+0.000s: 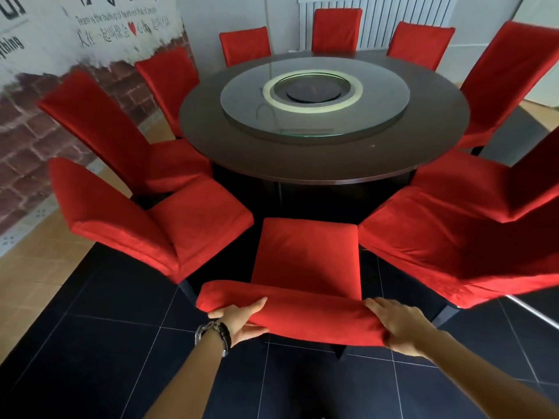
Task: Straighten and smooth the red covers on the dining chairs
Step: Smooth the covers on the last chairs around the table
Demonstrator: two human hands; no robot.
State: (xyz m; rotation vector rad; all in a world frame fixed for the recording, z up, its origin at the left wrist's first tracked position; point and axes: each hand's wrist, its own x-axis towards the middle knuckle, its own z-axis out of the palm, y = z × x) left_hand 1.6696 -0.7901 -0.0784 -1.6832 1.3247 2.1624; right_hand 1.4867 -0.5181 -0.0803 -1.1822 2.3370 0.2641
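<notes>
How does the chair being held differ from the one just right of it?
The held chair is gripped at its backrest top by the left hand and right hand; the right neighbour is untouched. The held chair's seat cover lies smooth; the right neighbour's looks looser, with folds. Both wear red covers and face the round table.

Nearest chair's red cover (302,309) gripped at backrest top, left hand (239,320) one end, right hand (399,328) other, round table (302,158) ahead

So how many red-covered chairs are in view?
10: nearest chair, its back held by left hand and right hand; three on the left; three at the far side; three on the right. None looks hidden.
</notes>
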